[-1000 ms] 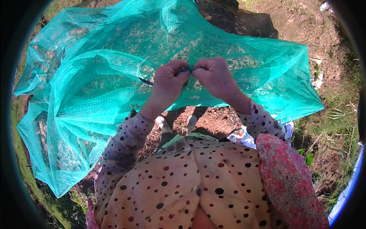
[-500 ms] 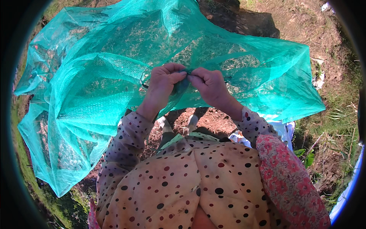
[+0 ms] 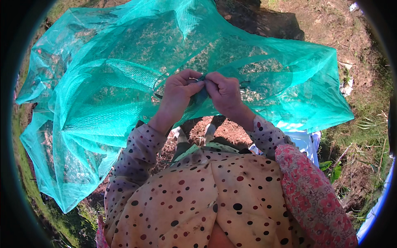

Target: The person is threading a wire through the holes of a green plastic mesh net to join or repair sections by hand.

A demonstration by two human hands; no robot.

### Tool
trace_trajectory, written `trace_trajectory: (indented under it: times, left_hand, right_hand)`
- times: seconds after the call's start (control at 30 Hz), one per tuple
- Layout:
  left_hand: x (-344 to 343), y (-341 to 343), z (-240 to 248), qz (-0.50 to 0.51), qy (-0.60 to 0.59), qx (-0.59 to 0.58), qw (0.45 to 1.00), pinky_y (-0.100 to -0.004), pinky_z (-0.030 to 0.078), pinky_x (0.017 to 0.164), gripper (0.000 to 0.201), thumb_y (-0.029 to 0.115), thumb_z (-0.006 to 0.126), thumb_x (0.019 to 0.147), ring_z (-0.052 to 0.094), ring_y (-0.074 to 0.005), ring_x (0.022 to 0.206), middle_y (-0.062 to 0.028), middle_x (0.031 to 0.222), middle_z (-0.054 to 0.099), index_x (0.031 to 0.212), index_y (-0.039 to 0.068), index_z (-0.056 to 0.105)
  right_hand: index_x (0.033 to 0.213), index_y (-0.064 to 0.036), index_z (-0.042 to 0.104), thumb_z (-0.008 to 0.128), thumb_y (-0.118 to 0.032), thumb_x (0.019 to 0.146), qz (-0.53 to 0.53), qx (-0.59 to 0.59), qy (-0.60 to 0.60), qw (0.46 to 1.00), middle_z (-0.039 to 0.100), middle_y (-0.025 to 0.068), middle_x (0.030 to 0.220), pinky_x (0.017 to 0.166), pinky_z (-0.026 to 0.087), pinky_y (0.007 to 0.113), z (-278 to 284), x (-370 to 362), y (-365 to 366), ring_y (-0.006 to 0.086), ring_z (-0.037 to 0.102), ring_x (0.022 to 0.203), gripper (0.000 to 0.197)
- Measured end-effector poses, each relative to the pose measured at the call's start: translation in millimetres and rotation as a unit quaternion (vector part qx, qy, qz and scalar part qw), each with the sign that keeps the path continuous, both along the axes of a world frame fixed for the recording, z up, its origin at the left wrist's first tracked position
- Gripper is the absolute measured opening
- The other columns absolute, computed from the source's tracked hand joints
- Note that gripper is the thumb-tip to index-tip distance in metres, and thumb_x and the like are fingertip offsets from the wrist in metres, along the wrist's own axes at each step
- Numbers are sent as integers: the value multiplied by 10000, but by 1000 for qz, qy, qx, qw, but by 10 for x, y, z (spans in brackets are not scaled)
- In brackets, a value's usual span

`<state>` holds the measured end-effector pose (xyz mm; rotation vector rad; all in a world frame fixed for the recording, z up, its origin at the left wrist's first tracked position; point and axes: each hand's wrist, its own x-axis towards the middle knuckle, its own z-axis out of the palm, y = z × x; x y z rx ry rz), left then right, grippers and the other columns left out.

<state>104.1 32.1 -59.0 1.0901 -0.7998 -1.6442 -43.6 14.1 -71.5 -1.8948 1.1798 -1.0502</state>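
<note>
L hand (image 3: 178, 93) & R hand (image 3: 225, 93) pinch bunched bit of teal net (image 3: 99, 111), see-thru & v. creased.

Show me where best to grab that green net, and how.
Likely by its pointed near-left corner, pinched between thumb and fingers, coming from the near side: the green net tapers there to a tip, well away from where the left hand and right hand meet.
</note>
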Motion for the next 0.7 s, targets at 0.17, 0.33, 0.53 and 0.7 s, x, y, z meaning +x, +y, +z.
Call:
trace_trajectory:
  times: [0.17, 0.33, 0.53, 0.7]
  left_hand:
    - [28, -28, 80, 9, 23, 30, 999, -194, 463, 550, 144, -1, 556, 802, 594, -95, 639, -86, 768, 634, 936, -47, 583]
    - [16, -36, 151, -5, 16, 27, 1000, -203, 468, 544, 143, -1, 558, 800, 594, -105, 621, -88, 757, 632, 930, -50, 589]
    - [39, -66, 54, 3, -6, 52, 999, -201, 443, 515, 136, 7, 565, 794, 563, -92, 583, -63, 737, 618, 919, -34, 600]
    - [61, -79, 95, -4, 20, 67, 998, -209, 455, 528, 134, 20, 565, 795, 573, -100, 601, -75, 761, 619, 912, -37, 598]
  right_hand:
    - [853, 20, 583, 530, -21, 815, 53, 79, 8, 995, 548, 52, 581, 474, 399, 229, 44, -100, -12, 67, 505, 538, 77]
    - [857, 28, 589, 524, -43, 816, 41, 102, 32, 993, 540, 34, 578, 472, 395, 220, 52, -114, -23, 60, 494, 534, 105]
    - [866, 26, 602, 526, -42, 805, 53, 155, -19, 986, 535, 15, 570, 451, 379, 212, 145, -103, -22, 57, 488, 512, 119]
    - [865, 21, 603, 533, -43, 805, 53, 142, -41, 988, 538, 20, 566, 454, 395, 232, 56, -80, -26, 77, 501, 504, 113]
